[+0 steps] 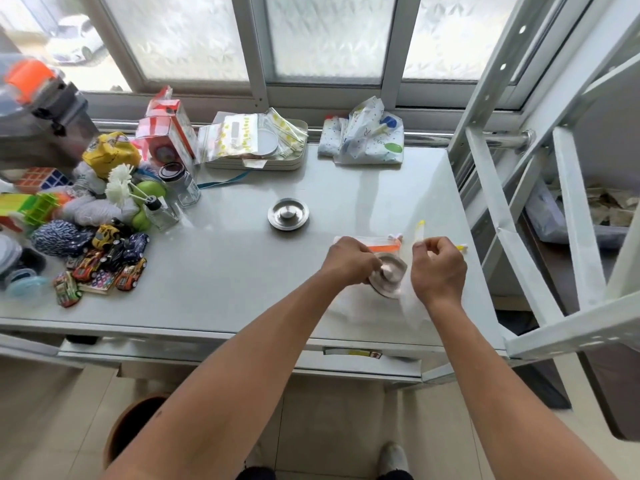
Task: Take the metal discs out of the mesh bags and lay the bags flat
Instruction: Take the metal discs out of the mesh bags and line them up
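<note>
One metal disc [288, 214] with a raised centre knob lies bare in the middle of the white table [225, 265]. A second metal disc [389, 278] is tilted on edge at the front right, and my left hand [349, 259] pinches its knob. My right hand [438, 268] is closed on a white mesh bag [412, 299] with a yellow trim, lifted beside that disc. Behind my hands a mesh bag with an orange zip edge [382, 248] lies flat on the table.
Toy cars [107, 261], a ball of string, glass jars [180, 183], a Rubik's cube and boxes crowd the table's left side. A tray of zip bags [256, 140] and a folded printed bag [363, 136] sit at the back. A white metal ladder frame [540, 202] stands right.
</note>
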A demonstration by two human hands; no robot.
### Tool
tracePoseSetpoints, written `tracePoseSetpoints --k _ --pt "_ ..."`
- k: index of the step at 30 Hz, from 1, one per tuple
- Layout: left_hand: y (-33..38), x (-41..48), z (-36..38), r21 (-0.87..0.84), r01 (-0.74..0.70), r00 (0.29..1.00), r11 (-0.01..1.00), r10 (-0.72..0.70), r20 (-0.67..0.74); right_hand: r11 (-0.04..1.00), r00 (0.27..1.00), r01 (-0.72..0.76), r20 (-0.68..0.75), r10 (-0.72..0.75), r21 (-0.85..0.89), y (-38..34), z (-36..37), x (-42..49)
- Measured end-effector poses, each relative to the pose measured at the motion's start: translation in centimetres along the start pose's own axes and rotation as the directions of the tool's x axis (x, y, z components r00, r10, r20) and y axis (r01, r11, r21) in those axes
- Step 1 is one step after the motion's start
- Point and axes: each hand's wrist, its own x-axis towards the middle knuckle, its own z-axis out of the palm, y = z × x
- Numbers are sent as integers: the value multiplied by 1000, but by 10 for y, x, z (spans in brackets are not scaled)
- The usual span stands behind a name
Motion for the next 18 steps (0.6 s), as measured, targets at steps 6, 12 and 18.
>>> tracePoseSetpoints --k 6,12,18 --pt "-34 6 -88 -208 44 976 977 -86 -198 996 999 31 44 -28 -78 -3 9 -1" --pt "-81 9 -142 -17 126 942 992 -125 -310 969 998 55 56 -43 -240 2 20 5" --pt "-83 5 -134 145 146 907 979 -74 -415 953 997 47 66 -28 -298 1 23 7"
